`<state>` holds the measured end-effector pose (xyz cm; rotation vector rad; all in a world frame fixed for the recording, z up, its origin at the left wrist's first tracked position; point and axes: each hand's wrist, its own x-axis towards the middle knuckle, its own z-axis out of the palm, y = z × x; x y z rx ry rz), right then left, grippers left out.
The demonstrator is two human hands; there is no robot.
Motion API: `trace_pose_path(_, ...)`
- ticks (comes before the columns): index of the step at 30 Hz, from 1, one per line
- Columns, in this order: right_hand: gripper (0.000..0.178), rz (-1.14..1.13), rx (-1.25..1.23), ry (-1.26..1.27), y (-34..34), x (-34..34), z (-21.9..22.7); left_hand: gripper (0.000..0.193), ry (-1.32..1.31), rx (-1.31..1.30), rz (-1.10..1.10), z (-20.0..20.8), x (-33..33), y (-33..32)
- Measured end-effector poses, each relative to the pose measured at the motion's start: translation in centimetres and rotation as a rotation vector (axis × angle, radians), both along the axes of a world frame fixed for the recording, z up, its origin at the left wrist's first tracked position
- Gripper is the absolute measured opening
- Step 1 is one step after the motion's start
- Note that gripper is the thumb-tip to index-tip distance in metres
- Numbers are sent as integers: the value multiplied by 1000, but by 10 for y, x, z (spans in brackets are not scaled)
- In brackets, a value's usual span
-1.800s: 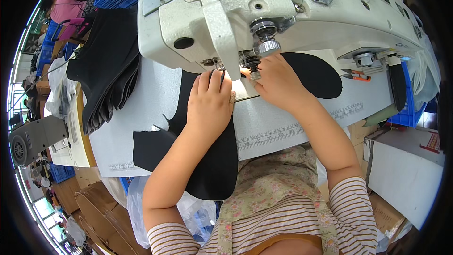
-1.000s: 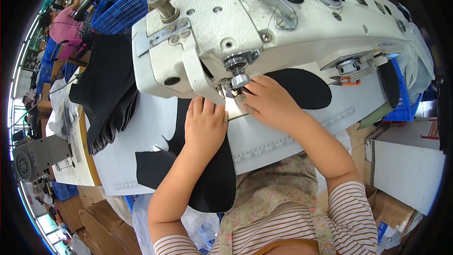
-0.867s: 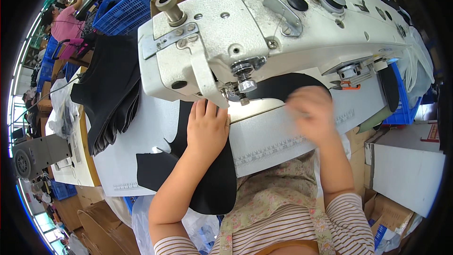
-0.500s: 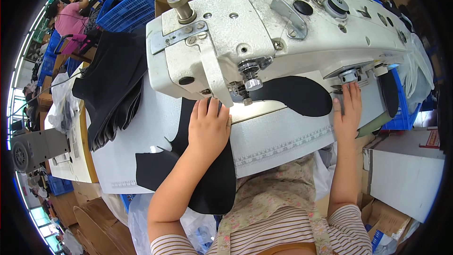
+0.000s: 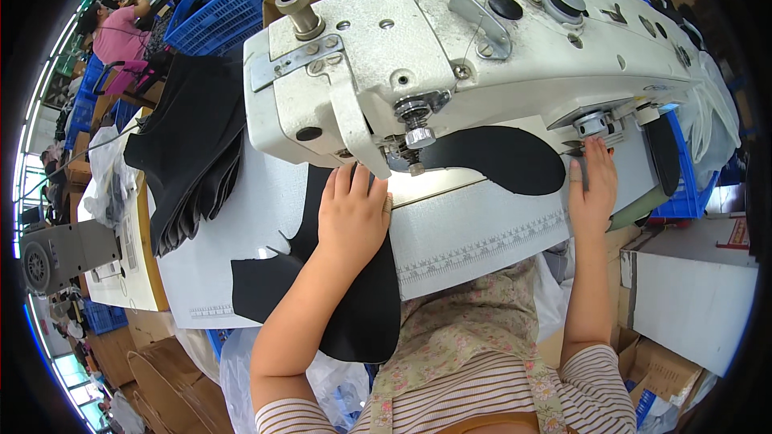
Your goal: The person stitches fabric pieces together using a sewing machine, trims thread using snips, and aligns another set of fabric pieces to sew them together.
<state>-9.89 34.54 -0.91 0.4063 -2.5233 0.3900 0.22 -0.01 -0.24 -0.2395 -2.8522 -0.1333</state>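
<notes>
Since the earliest frame, the right hand (image 5: 593,191) has left its place beside the needle and gone out to the right side of the desk (image 5: 458,233), while the left hand (image 5: 354,213) keeps its spot by the machine head.

At the far left hangs a thick stack of black panels (image 5: 189,141), draped in layers over the desk's left side, probably parked there to be within reach yet clear of the stitching area. Right of it, one black panel (image 5: 362,313) lies on the desk, its rounded near end hanging over the near edge. On this panel rests the left hand, palm down, fingers spread only slightly and laid flat, pinching nothing; it seems to be steadying the cloth close to the needle.

Above stands the white sewing machine (image 5: 378,40), its head covering the needle area. Right of the head, a rounded black lobe (image 5: 515,165) lies flat beneath the machine arm; whether it joins the panel is hidden.

Farther right, the right hand stretches over some snips (image 5: 572,149), mostly covered and perhaps kept there to be handy. Its fingers are straight, thumb apart; whether they have hold of the snips, I cannot tell.
</notes>
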Motion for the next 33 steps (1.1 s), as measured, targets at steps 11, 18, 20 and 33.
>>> trace_pose_path(11,42,-12,20,-16,1,0,-1,25,5,1,-4,-1,-1,0)
trace_pose_path(18,42,11,-23,44,-3,1,0,26,-16,1,11,0,0,-2)
trace_pose_path(20,36,111,122,125,-10,8,9,26,-17,13,0,2,1,-1)
trace_pose_path(33,20,913,98,-217,-156,-19,12,64,-223,46,6,17,24,-5)
